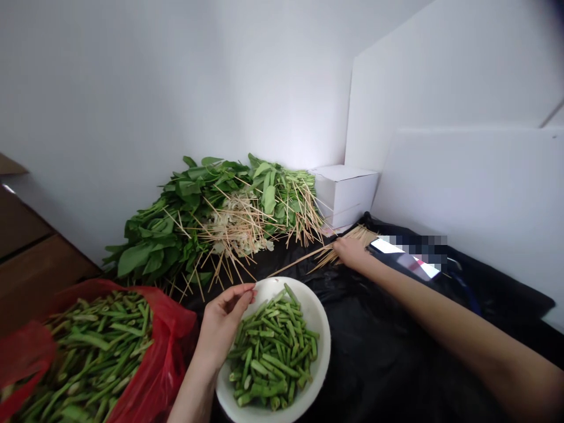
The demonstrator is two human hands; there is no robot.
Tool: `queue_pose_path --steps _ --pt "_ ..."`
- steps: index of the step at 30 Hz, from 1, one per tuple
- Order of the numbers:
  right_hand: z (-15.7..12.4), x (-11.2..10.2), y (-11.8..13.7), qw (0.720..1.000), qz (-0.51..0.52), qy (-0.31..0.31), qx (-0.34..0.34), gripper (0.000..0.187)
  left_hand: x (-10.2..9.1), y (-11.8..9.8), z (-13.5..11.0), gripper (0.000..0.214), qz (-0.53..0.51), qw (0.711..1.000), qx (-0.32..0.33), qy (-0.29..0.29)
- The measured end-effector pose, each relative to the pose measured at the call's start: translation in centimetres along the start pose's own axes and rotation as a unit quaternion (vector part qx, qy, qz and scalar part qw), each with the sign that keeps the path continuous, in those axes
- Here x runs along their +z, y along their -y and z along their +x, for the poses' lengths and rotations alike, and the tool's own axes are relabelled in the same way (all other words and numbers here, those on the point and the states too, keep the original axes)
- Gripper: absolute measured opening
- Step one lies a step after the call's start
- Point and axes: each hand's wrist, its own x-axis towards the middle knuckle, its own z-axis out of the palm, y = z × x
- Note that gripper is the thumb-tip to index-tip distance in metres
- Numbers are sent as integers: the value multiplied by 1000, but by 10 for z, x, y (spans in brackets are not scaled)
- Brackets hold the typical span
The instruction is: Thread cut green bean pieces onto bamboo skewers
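My left hand (pixel 227 320) is over the left rim of a white bowl (pixel 324 352), thumb and fingertips pinched together; what they hold, if anything, is too small to make out. Cut green vegetable stems (pixel 275 358) fill much of the bowl. Farther off to the right, my right hand (pixel 351 252) reaches to a loose pile of bamboo skewers (pixel 363 234). Its fingers are closed at the end of a long bamboo skewer (pixel 304 257), which points left toward the bowl's far rim.
A red plastic bag (pixel 174 329) of cut stems stands at left. Against the wall lie skewered leafy greens (pixel 176 200) and white frilly pieces (pixel 240 211), with sticks jutting forward. A white box (pixel 352 197) and a lit phone (pixel 408 258) are at right, on black sheeting (pixel 374 352).
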Motion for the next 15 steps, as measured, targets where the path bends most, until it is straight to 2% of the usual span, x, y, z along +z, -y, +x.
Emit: queue_pose_path --steps 6,9,15 --pt "1 -6 23 998 1 -32 -45 30 2 -1 -1 35 -4 1000 -4 14" --pt "1 -12 29 995 8 -72 -74 20 2 -1 -2 35 2 1000 -6 15" --pt "-8 -36 37 977 22 -174 -119 27 2 -2 -3 34 -10 1000 -12 8"
